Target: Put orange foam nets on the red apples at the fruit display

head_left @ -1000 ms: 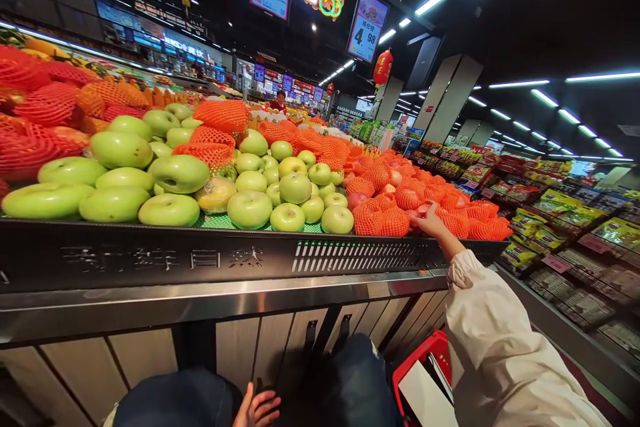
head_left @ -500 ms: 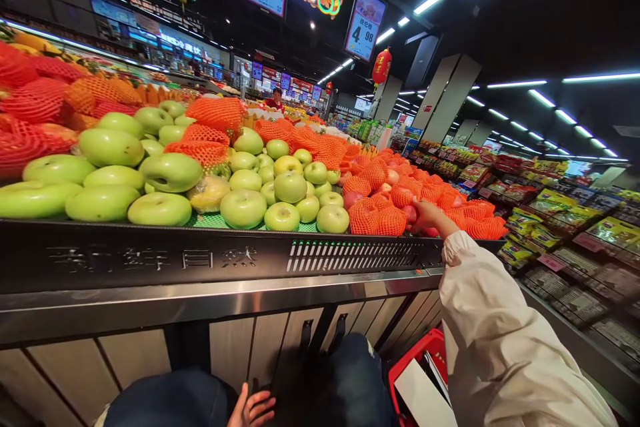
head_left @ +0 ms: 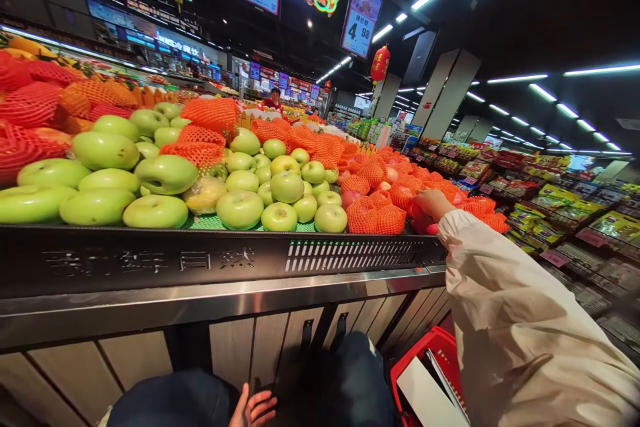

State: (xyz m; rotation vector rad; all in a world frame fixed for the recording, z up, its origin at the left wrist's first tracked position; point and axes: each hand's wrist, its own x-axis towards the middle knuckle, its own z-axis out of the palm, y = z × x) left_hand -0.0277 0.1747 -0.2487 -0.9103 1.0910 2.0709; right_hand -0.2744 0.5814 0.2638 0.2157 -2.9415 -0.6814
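My right hand (head_left: 433, 203) reaches into the heap of red apples in orange foam nets (head_left: 377, 219) at the right end of the display. Its fingers bend down over a red apple (head_left: 424, 224) near the front rim, and the fingertips are partly hidden. Low in the picture, my left hand (head_left: 253, 408) hangs between my knees, open and holding nothing, fingers apart. Left of the netted fruit lie green apples (head_left: 287, 186), smaller in the middle and larger at the left (head_left: 167, 174). A few orange foam nets (head_left: 195, 145) rest among them.
A black slotted rail (head_left: 350, 252) and a metal ledge (head_left: 220, 301) run along the display's front. Below my right arm stands a red basket (head_left: 400, 367) with a white flat thing (head_left: 430, 395) inside. Packaged-goods shelves (head_left: 560, 233) line the right. Another person (head_left: 273, 101) is far back.
My right hand has shifted slightly right and its fingers bend further down among the netted apples. The right sleeve has moved right. My left hand stays nearly still.
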